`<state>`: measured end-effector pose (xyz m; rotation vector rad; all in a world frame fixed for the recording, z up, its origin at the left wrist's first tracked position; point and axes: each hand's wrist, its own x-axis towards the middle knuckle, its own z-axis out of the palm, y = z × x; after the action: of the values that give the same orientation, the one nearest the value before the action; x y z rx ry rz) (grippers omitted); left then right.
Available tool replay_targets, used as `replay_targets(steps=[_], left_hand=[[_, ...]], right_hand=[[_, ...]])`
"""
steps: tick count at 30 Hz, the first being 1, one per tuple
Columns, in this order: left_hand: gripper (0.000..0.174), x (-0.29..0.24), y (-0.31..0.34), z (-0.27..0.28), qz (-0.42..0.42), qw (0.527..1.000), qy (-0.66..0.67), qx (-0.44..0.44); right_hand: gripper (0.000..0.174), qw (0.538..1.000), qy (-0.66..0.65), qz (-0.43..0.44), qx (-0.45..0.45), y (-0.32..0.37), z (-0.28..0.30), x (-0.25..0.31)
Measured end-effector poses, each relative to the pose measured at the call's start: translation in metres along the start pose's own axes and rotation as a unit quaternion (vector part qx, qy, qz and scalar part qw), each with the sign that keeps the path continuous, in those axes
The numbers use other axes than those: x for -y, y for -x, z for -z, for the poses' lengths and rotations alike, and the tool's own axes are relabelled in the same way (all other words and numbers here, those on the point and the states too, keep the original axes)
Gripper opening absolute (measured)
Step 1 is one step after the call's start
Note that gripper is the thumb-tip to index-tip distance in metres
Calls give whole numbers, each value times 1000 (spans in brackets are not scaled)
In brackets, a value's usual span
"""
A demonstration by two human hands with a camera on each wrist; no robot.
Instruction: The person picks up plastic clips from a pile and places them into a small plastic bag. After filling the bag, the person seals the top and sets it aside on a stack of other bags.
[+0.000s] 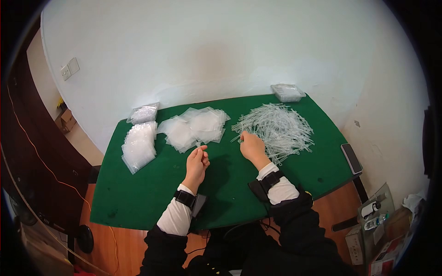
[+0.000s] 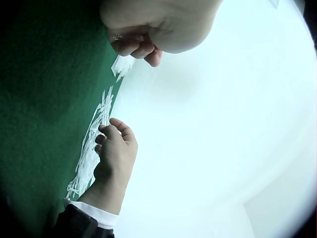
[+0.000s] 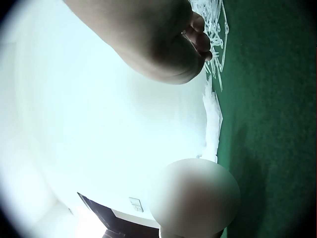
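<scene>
In the head view my left hand [image 1: 197,166] is raised over the table's middle, its fingers curled. A small clear plastic strip [image 1: 199,144] shows at its fingertips, just in front of the loose pile of flat clear bags [image 1: 202,126]. My right hand [image 1: 253,148] is at the near left edge of a heap of thin clear plastic strips [image 1: 287,129] with looped ends. Its fingers [image 2: 111,130] are bent, with strips showing around the fingertips in the left wrist view; I cannot tell whether they pinch one.
On the green-covered table [image 1: 138,198], a fanned stack of clear bags [image 1: 139,148] lies at left with a packed bundle [image 1: 143,113] behind it. Another clear bundle [image 1: 288,93] sits at the back right against the wall. A phone-like dark device [image 1: 351,158] lies at the right edge.
</scene>
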<state>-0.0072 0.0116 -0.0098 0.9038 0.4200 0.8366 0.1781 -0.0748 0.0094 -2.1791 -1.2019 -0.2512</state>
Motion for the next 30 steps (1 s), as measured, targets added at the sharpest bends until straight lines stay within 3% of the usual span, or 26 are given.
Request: replay_targets(steps=[2,6,9,14,17,22,25,30], left_hand=[[22,0,0,0,2,1000,0,2],[23,1,-1,1,5,1000,-4,-14],[22,0,-2,3,0,999,-32,3],[23,1,-4,5,-36,994,-100,-3],[23,2,-6,5,-60,990,-123,-21],[23,0,-2,0,-51,988,-147,-9],[23,0,2,-5,65,976,-183,102],[25,-2,14,-18,126,960,-203,144]], right_hand=[[6,1000,-4,-8,-13,0,0,0],[10,990,-129,35,51,2,3,5],[13,941,-290,97,142,2,-5,6],[16,948,-234,134,171,1,-8,8],[13,873,-390,142,256,4,-7,14],[13,810,-453,156,338,8,2,23],[14,811,-460,160,323,8,2,25],[17,826,-465,153,280,9,0,25]])
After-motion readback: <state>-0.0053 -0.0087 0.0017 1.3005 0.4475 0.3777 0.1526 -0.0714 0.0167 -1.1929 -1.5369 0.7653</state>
